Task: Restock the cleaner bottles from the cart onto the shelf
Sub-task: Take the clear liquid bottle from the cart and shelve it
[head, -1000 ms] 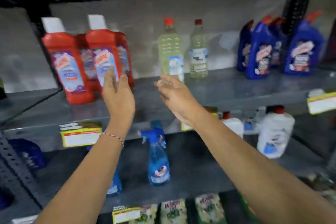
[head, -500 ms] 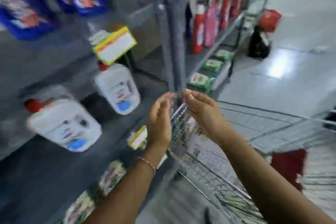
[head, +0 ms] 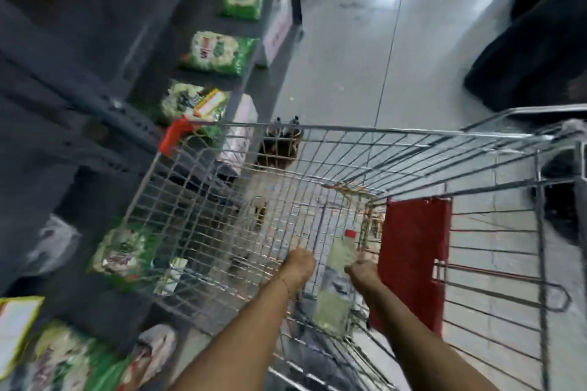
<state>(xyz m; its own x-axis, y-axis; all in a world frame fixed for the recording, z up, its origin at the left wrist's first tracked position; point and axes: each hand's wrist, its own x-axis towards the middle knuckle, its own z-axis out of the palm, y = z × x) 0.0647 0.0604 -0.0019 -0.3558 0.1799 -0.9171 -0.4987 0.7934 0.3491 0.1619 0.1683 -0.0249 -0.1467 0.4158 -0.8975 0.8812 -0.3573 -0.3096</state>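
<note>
A clear cleaner bottle (head: 336, 282) with pale yellow-green liquid and a red cap stands tilted inside the wire cart (head: 317, 136), near its right rear corner. Both my arms reach down into the cart. My left hand (head: 298, 264) is just left of the bottle's shoulder, knuckles up, fingers curled downward out of sight. On the bottle's right side, my right hand (head: 362, 273) touches or nearly touches it. Motion blur hides whether either hand grips it. The shelf (head: 95, 136) of grey metal runs along the left.
Green packets (head: 219, 52) and yellow price tags (head: 209, 103) line the low shelves at left. A red flap (head: 413, 263) hangs at the cart's rear. Grey tiled floor (head: 349, 41) stretches ahead. A large dark shape (head: 540, 41) fills the upper right.
My view has swung from the shelf down to the cart. Both hands left the shelf, came together over the cart rim, and now reach down beside the bottle inside.
</note>
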